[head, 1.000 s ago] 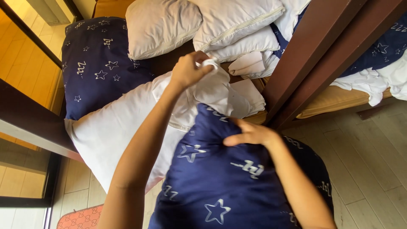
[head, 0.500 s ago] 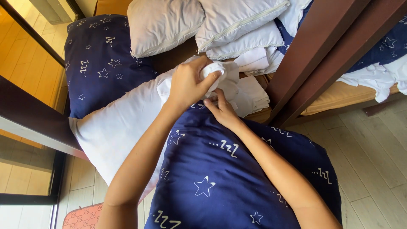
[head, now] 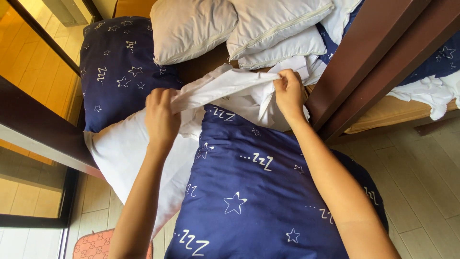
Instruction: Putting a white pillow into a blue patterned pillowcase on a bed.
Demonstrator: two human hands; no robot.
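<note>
Left hand (head: 162, 120) and right hand (head: 289, 93) both closed, pinching the white pillowcase (head: 225, 84) at its two ends. Fabric stretched left to right between them, long axis across the view, just beyond the near navy star-print pillow (head: 258, 192). Bare white pillow (head: 124, 153) lying left, partly under. More plain pillows (head: 191, 29) stacked far.

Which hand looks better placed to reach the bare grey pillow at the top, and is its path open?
Probably the left hand: the grey pillow lies just beyond it with nothing between. But its grip is full of the white cloth, as is the right hand's.
</note>
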